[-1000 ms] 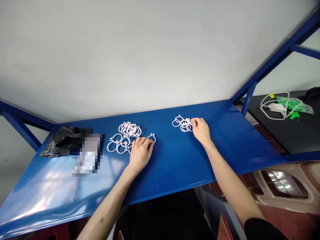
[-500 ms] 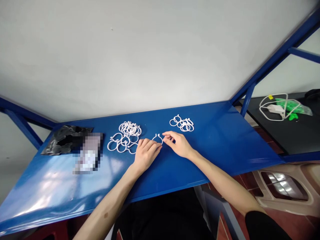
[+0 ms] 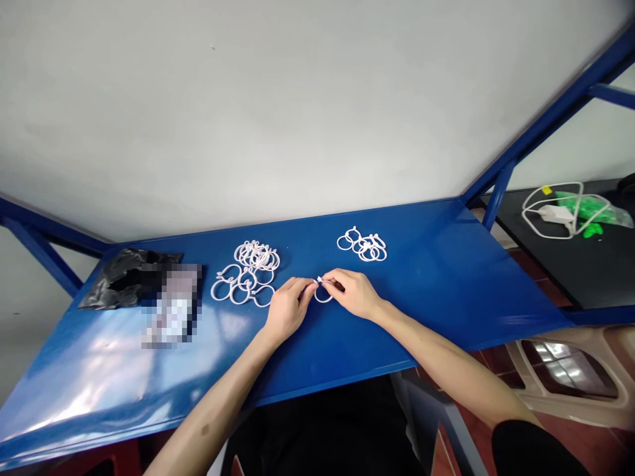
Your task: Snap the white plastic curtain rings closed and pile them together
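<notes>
Between my two hands is a white curtain ring, a thin loop whose knobbed ends meet at the top. My left hand pinches one end of it from the left. From the other side my right hand is closed on the other end, fingertips close to those of the left. Left of my left hand lies a pile of white curtain rings, with looser ones in front of it, gaps at their ends. Beyond my right hand is a smaller group of rings.
The blue tabletop runs along a white wall. A black plastic bag and a pixelated item lie at the left. On a dark table to the right are a white cable with an adapter and green material.
My right hand has come to the ring and closed on one end. My left hand has shifted from the ring's side to its upper end. The ring's gap has narrowed.
</notes>
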### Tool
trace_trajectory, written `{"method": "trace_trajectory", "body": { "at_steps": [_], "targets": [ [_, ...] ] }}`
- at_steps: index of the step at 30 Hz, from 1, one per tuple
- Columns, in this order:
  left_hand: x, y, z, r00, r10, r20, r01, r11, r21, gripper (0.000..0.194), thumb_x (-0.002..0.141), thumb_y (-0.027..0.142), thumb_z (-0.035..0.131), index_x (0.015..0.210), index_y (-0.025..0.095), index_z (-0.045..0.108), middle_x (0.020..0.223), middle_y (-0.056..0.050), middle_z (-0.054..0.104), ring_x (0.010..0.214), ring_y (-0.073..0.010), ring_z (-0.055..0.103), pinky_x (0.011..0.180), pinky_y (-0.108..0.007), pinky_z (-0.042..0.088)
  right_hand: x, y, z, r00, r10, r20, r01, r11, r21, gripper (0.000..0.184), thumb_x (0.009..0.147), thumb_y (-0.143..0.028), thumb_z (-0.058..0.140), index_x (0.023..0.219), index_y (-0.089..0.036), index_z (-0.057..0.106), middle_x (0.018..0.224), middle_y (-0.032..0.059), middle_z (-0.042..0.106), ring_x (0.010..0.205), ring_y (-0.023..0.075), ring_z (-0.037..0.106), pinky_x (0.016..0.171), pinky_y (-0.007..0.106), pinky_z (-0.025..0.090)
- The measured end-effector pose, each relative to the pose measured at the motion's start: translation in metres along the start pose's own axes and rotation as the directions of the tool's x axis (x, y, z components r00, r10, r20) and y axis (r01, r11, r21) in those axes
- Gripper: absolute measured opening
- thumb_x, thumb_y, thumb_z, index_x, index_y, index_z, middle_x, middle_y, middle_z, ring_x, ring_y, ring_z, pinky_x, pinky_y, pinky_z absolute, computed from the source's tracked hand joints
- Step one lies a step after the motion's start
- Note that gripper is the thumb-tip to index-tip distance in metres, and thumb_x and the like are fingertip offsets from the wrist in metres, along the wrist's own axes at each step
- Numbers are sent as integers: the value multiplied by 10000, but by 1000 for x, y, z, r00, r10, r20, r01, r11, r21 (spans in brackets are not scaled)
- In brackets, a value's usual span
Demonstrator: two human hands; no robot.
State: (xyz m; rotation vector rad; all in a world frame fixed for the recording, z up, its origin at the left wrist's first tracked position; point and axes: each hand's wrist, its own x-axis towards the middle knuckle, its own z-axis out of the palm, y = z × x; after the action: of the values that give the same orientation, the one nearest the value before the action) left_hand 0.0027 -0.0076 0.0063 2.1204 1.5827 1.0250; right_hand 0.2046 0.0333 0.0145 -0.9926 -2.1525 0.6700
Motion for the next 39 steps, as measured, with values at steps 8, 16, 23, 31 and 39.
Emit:
{"method": "trace_trajectory", "body": {
  "at_steps": [8, 16, 23, 31, 39],
  "targets": [
    [-4, 10, -2, 998, 0, 62, 4, 998, -61, 260, 1033, 313, 501, 943, 212, 723, 795, -25, 723, 711, -157, 675, 687, -270, 514, -6, 3, 6, 971, -237, 26, 235, 937, -258, 198, 1050, -223, 504, 1060, -213, 701, 896, 47, 734, 802, 176, 683, 721, 294, 521],
    [-7, 14, -3, 984, -119, 131, 132, 986, -98, 309, 1014, 204, 437, 835, 226, 688, 745, -2, 739, 679, -159, 703, 652, -265, 489, -11, -5, 8, 937, -340, 83, 337, 811, -478, 268, 1047, -141, 441, 1078, -174, 705, 826, 50, 678, 718, 175, 590, 647, 310, 465],
    [-6, 13, -5, 986, -119, 115, 138, 976, -172, 299, 1017, 245, 445, 837, 237, 685, 740, 6, 740, 661, -148, 695, 659, -250, 500, -10, -4, 6, 945, -327, 5, 312, 897, -314, 236, 1041, -140, 481, 1041, -202, 709, 841, 32, 706, 735, 157, 631, 657, 289, 488],
    [-7, 4, -4, 991, -101, 87, 114, 980, -165, 237, 964, 155, 470, 846, 238, 659, 700, 38, 718, 627, -126, 677, 637, -220, 508, -9, -2, 4, 935, -352, 50, 353, 903, -243, 243, 1053, -176, 472, 1008, -197, 710, 831, 31, 703, 715, 151, 620, 644, 283, 484],
    [-8, -1, -2, 994, -43, 99, 57, 988, -141, 267, 925, 74, 456, 830, 235, 647, 716, 50, 725, 661, -116, 694, 655, -212, 514, -11, -7, 5, 911, -401, 100, 412, 870, -272, 307, 1061, -150, 421, 929, -189, 695, 768, 23, 659, 670, 147, 560, 626, 287, 460]
  ]
}}
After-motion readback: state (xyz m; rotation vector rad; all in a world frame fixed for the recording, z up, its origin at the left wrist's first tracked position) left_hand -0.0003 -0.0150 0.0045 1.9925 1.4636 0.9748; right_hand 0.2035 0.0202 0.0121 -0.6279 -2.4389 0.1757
